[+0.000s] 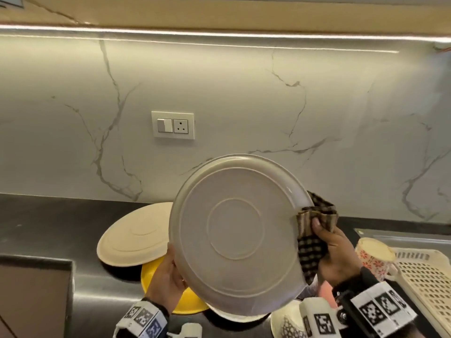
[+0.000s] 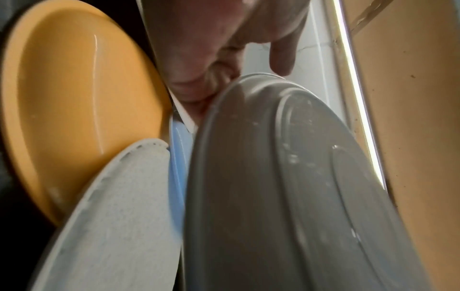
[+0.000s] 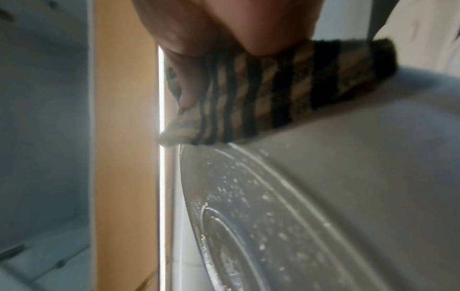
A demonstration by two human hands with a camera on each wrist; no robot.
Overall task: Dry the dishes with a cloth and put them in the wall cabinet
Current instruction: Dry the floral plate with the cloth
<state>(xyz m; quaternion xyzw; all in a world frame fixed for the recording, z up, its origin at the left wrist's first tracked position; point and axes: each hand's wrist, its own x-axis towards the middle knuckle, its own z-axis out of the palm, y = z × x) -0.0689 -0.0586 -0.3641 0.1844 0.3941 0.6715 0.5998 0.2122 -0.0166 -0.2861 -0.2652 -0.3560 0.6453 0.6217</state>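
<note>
A large grey plate [image 1: 234,225] is held tilted above the counter, its underside facing me. My left hand [image 1: 168,276] grips its lower left rim, thumb on the underside. My right hand [image 1: 336,252] pinches a brown and black checked cloth [image 1: 314,230] folded over the plate's right rim. The left wrist view has the grey plate [image 2: 298,187] close up, with my left hand [image 2: 224,49] at its edge. In the right wrist view water drops speckle the plate [image 3: 311,206], and the cloth [image 3: 261,94] wraps its rim under my right hand [image 3: 224,29].
On the dark counter [image 1: 48,220] lie a cream plate [image 1: 131,237] upside down, a yellow plate [image 1: 156,274] and other dishes below my hands. A floral cup [image 1: 373,254] stands by a cream plastic basket [image 1: 424,274] at the right. The wall cabinet's underside [image 1: 219,15] runs above.
</note>
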